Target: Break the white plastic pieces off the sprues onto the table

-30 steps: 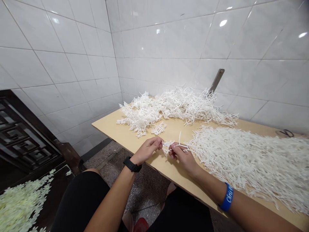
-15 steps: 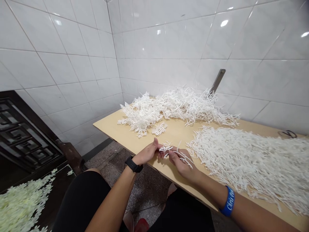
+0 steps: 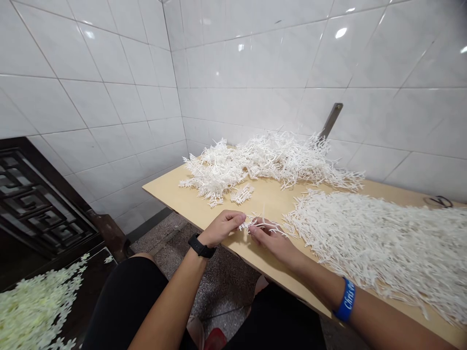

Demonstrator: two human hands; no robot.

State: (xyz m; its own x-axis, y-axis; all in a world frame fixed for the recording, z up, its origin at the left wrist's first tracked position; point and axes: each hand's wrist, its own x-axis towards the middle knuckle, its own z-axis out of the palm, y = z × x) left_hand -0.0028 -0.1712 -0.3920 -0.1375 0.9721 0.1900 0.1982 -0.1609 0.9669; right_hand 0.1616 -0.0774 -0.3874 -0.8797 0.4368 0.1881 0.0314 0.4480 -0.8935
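Note:
My left hand (image 3: 225, 226) pinches the branched tip of a white plastic stem (image 3: 247, 224) between thumb and fingertips. Close to its right, my right hand (image 3: 270, 243) grips thin white stems, whose long ends stick out over the back of the fingers. Both hands meet just above the near edge of the tan board (image 3: 171, 187). A small bundle of white stems (image 3: 241, 194) lies just beyond the fingers. Behind it rises a tangled heap of branched white stems (image 3: 270, 158). Exactly how many pieces are in the fingers I cannot tell.
A wide pile of loose white stem pieces (image 3: 379, 243) covers the board's right part. Pale yellow-green plastic blossoms (image 3: 36, 301) lie on a dark wooden chair (image 3: 83, 291) at left. A metal bar (image 3: 331, 120) stands by the tiled wall (image 3: 262, 63). A dark cord loop (image 3: 440, 201) lies behind.
My left hand has turned over, its thumb coming down from upright to pinch the stem tip. The right fingers have shifted slightly left and up, and the held stems now lie flatter.

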